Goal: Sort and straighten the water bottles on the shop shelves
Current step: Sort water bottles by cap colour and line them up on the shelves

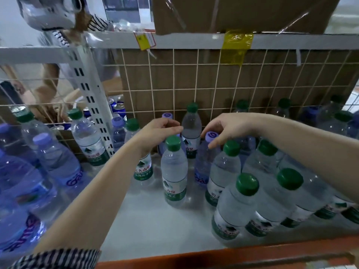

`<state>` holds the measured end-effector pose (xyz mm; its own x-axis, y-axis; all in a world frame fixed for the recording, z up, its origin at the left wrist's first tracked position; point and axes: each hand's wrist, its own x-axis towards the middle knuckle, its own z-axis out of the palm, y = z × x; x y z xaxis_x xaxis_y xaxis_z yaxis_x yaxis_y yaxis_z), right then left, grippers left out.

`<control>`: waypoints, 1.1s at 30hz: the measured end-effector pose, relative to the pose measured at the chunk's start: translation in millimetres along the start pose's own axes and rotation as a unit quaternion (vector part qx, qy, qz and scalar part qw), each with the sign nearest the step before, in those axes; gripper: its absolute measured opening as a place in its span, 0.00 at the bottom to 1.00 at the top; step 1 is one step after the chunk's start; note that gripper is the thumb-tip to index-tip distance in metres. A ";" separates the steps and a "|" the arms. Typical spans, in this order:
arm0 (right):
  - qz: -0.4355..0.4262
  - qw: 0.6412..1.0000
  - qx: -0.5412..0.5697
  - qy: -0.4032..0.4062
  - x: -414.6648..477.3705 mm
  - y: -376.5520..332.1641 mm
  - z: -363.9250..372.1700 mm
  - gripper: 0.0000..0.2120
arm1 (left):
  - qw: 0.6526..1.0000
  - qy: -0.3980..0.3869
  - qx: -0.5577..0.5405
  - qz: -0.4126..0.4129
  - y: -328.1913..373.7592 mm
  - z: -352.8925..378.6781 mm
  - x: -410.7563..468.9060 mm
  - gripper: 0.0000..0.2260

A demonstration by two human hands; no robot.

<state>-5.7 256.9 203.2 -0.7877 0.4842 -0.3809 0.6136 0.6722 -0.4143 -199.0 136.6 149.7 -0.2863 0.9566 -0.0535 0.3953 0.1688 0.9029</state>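
Observation:
Green-capped and purple-capped water bottles stand mixed on the grey shelf (147,220). My left hand (160,131) is curled around a purple-capped bottle (167,115) near the back, just under its cap; its body is mostly hidden. My right hand (223,128) reaches down over another purple-capped bottle (211,135) and pinches its top between thumb and fingers. A green-capped bottle (173,171) stands in front between my hands, and a taller-looking one (191,129) stands behind, against the wire grid.
Several green-capped bottles (246,193) crowd the front right. Large purple bottles (56,162) fill the left. A wire grid (213,90) and cardboard back the shelf. Another person's hands (44,94) show beyond the grid at left. An orange shelf lip (213,257) runs along the front.

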 end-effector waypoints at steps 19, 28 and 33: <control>-0.051 0.974 0.145 0.167 -10.2 11.5 -22.0 0.09 | 0.990 0.078 0.036 0.115 8.7 2.6 -0.3 0.09; -0.241 0.827 0.379 0.337 -46.9 -11.1 -52.5 0.15 | 0.947 0.185 -0.086 0.248 95.5 -14.5 -11.2 0.07; -0.345 0.739 0.441 0.375 -84.3 -34.3 -71.0 0.11 | 0.919 0.214 -0.106 0.312 150.1 -17.2 -34.0 0.10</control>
<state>35.7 232.8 308.2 -0.5360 0.5929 0.6010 -0.4110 0.4386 -0.7992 -144.9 125.3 294.3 -0.3967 0.6624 0.6355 0.4326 -0.4757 0.7659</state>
